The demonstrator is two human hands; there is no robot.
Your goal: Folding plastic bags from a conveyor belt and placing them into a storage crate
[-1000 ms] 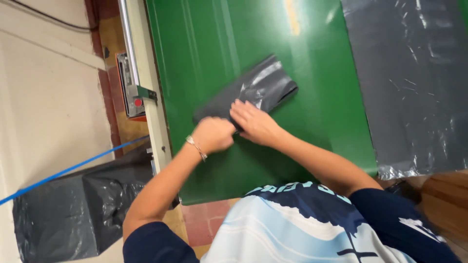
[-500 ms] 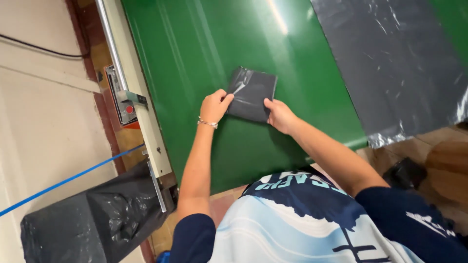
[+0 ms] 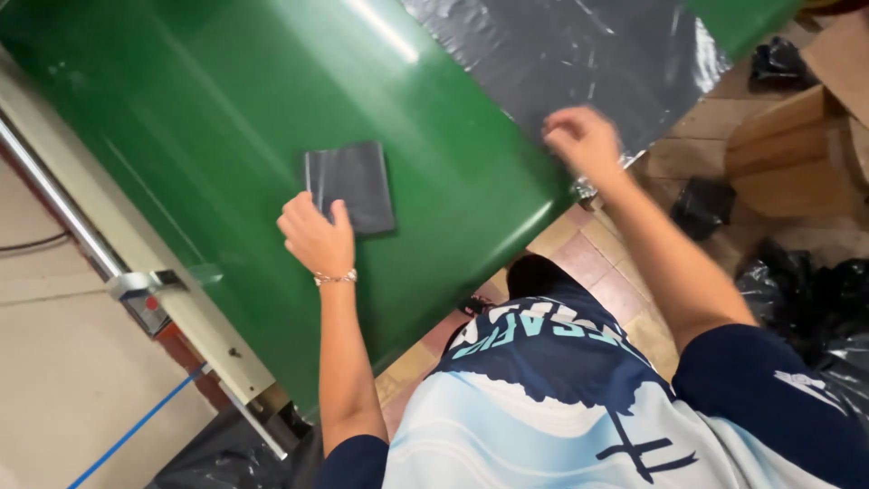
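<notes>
Green table [image 3: 226,118], left hand [image 3: 317,237] open on folded grey bag [image 3: 350,184], right hand [image 3: 584,140] loosely closed over grey sheet [image 3: 579,54], tiled floor [image 3: 588,263]

A small dark grey plastic bag folded into a square [image 3: 349,186] lies on the green table, touching the fingertips of the left hand [image 3: 317,237]. A large flat grey plastic sheet [image 3: 579,54] spreads just beyond the right hand [image 3: 584,140], whose fingers rest at its edge.

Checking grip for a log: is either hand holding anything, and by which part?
Left hand presses the folded grey bag at its near edge; right hand holds nothing visible.
</notes>
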